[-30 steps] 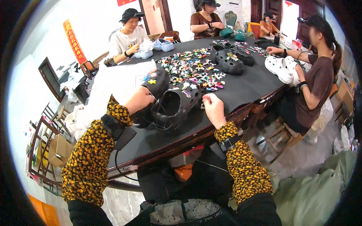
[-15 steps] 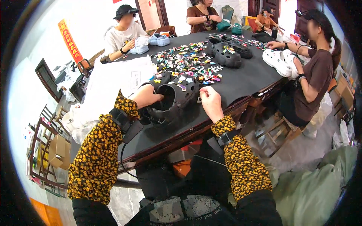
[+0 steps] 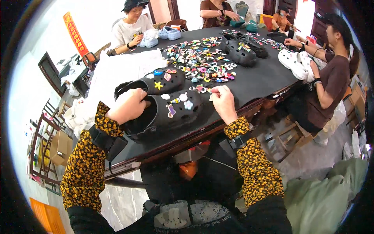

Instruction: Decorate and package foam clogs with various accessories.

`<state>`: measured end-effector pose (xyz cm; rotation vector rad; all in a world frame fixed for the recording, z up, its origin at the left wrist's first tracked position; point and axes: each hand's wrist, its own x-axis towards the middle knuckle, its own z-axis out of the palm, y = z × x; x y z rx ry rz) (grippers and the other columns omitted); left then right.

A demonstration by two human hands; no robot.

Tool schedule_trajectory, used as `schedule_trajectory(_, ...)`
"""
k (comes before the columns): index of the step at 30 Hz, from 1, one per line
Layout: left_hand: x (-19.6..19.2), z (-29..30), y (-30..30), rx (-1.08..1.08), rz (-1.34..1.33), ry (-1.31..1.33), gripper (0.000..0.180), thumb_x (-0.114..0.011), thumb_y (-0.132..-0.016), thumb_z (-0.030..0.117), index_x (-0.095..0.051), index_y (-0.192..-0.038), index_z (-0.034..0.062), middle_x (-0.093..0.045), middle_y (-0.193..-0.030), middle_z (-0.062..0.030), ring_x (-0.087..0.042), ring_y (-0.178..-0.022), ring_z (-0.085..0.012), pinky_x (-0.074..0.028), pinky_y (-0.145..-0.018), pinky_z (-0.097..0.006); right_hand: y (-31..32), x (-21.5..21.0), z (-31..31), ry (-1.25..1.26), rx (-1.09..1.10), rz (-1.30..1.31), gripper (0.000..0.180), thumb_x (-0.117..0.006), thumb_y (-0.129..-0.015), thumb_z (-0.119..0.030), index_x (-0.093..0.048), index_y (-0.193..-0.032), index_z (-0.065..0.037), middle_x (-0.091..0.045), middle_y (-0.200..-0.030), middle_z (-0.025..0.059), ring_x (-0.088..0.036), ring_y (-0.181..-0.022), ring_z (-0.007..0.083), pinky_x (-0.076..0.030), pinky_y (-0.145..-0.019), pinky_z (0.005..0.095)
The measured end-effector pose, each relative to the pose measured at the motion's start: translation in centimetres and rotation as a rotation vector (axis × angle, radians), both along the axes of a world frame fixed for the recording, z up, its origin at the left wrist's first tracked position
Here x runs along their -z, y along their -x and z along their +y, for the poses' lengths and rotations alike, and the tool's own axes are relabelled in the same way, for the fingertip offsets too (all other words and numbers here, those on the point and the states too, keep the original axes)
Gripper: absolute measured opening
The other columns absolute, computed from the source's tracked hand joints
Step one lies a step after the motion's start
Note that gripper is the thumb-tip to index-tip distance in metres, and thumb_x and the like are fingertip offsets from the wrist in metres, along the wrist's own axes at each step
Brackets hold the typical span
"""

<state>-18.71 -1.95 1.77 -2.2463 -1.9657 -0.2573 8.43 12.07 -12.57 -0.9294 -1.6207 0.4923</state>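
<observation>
My left hand (image 3: 130, 106) grips the heel-side rim of a black clog (image 3: 177, 119), its fingers reaching into the opening. Several colourful charms sit on that clog's toe, including a pale blue flower and a purple one. Just beyond lies a second black clog (image 3: 173, 81) with a yellow starfish charm and others. To the right of the toes, my right hand (image 3: 224, 102) is closed in a pinch, off the clog. A small pale piece seems to show at its fingertips, too small to name. Loose shoe charms (image 3: 202, 64) spread across the table beyond.
The dark table (image 3: 249, 87) has its edge close to me. White plastic sheeting (image 3: 128, 66) lies at the left. Another black clog pair (image 3: 241, 54) stands farther back. Co-workers sit around the table; the person (image 3: 327, 74) at right handles white clogs (image 3: 292, 64).
The near black clog and my left hand have shifted left and turned, showing more of both charmed toes. My right hand has moved slightly right, still pinched. The whole view has shifted a little.
</observation>
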Motion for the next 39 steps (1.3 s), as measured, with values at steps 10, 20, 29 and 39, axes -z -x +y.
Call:
schedule_trajectory(10, 0.6, -4.9, 1.4, 0.039, -0.065, -0.086, 0.019, -0.06, -0.082, 0.009, -0.06, -0.096, -0.0046, -0.058, -0.093, -0.0213, -0.058, -0.09, -0.0392, -0.047, -0.077, -0.041, -0.8, -0.9, 0.4, -0.191, -0.144, -0.521, 0.011, -0.062, -0.078, -0.011, -0.063, -0.086, -0.003, -0.059, -0.089, 0.0142, -0.054, -0.088, 0.0332, -0.043, -0.082, 0.0414)
schedule_trajectory(20, 1.3, -7.6, -3.2, 0.006, -0.291, -0.099, 0.023, -0.066, -0.083, 0.02, -0.062, -0.089, -0.0015, -0.06, -0.08, -0.0165, -0.06, -0.075, -0.0355, -0.048, -0.067, -0.04, 0.0, -1.7, -0.8, -0.225, -0.045, -0.494, 0.01, -0.051, -0.088, -0.006, -0.059, -0.091, -0.002, -0.06, -0.09, 0.0147, -0.053, -0.087, 0.0331, -0.043, -0.08, 0.0408)
schedule_trajectory(29, 1.8, -7.0, -3.3, 0.075, -0.197, -0.036, 0.039, -0.073, -0.071, 0.034, -0.058, -0.085, 0.0013, -0.052, -0.077, -0.0096, -0.055, -0.072, -0.0288, -0.046, -0.064, -0.038, -0.4, -2.1, -1.3, 0.168, -0.003, -0.173, 0.011, -0.048, -0.091, -0.004, -0.058, -0.093, 0.002, -0.06, -0.086, 0.015, -0.06, -0.076, 0.0244, -0.048, -0.07, 0.0334)
schedule_trajectory(39, 1.1, -6.4, -2.5, 0.064, -0.243, 0.005, 0.042, -0.073, -0.068, 0.039, -0.061, -0.088, 0.0044, -0.053, -0.079, -0.0057, -0.052, -0.069, -0.0238, -0.041, -0.062, -0.035, 0.2, -2.4, -1.4, 0.249, -0.04, -0.09, 0.013, -0.047, -0.092, 0.003, -0.058, -0.098, 0.002, -0.058, -0.095, 0.0095, -0.059, -0.078, 0.0137, -0.051, -0.067, 0.0259)
